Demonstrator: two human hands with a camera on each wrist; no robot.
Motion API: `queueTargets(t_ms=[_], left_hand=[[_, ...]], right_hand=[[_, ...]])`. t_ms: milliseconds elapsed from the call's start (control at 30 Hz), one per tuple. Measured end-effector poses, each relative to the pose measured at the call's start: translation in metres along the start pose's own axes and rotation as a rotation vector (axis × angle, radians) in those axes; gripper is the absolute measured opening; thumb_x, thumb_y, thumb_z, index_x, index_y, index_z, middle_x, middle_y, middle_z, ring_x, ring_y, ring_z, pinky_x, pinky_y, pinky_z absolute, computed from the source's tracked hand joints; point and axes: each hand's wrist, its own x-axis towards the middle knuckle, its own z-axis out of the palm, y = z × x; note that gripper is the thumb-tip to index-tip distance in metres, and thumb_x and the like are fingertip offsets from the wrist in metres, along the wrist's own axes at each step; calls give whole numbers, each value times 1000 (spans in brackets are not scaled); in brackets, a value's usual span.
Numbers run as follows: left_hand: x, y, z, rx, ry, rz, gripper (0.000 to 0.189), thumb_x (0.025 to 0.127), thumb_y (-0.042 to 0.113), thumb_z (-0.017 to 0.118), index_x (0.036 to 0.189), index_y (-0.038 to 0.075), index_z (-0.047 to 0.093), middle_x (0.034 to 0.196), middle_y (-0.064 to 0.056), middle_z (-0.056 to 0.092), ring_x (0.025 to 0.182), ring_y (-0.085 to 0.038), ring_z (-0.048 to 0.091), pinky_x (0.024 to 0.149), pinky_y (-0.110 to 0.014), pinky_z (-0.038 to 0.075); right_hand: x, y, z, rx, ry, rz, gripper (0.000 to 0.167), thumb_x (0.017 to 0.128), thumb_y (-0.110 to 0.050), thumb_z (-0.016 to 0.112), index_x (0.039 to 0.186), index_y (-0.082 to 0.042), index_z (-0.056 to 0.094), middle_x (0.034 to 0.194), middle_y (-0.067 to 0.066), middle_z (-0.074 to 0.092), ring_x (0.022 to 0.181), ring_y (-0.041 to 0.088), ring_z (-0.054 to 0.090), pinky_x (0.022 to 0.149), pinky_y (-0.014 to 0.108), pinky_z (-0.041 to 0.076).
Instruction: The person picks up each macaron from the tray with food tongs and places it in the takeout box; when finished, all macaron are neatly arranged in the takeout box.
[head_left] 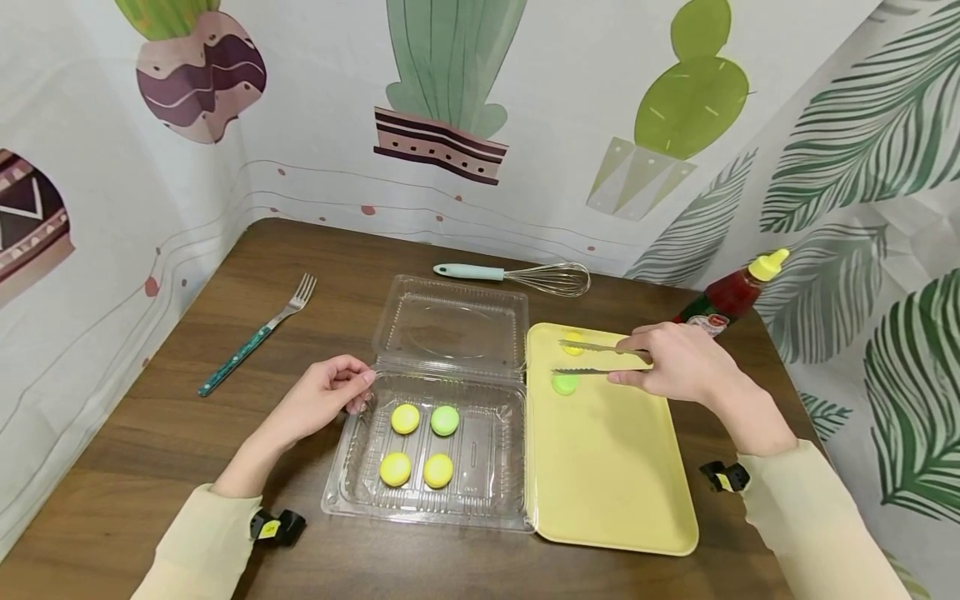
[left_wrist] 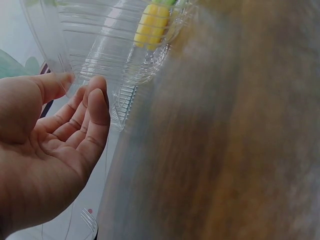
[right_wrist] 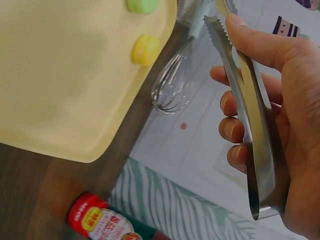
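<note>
Over the yellow tray's (head_left: 611,475) far end hangs the right hand (head_left: 686,362), fingers curled round metal tongs (right_wrist: 262,155), tips slightly parted above a yellow macaron (right_wrist: 146,50) and a green macaron (head_left: 565,385), while the left hand (head_left: 326,396) pinches the clear clamshell container's (head_left: 427,520) left edge!

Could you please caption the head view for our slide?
Right hand holding metal tongs over a yellow rectangular tray; left hand pinching an open, clear plastic container of round yellow and green macarons.
</note>
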Motion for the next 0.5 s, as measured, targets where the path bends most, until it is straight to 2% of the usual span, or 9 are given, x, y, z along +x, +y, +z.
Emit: queueTargets(t_ms=[100,233,367,500], left_hand=[[0,0,0,-8,1,5,20,101,10,59,103,-10,60,77,-13,63,62,-13,59,55,-28,51],[0,0,1,-27,0,16,20,101,9,60,102,-11,60,77,-15,63,61,-12,58,55,-27,51],[-1,1,1,-37,2,14,20,101,9,60,102,-11,59,77,-16,63,61,-12,58,55,-27,51],[-1,2,1,-40,0,13,21,101,9,60,103,-11,59,78,-17,63,61,-12,58,55,-27,51]], right_hand=[[1,4,5,4,-17,20,46,82,-48,79,108,-10,77,102,2,72,76,18,67,60,38,51],[2,8,12,11,-41,33,47,81,-49,80,108,-10,77,101,1,72,71,12,60,58,35,48],[3,11,17,20,-63,40,45,80,-48,81,106,-12,78,87,-5,67,64,9,49,53,30,39],[3,12,22,35,-81,48,40,80,-44,82,104,-13,78,79,-7,62,62,10,46,51,29,36]])
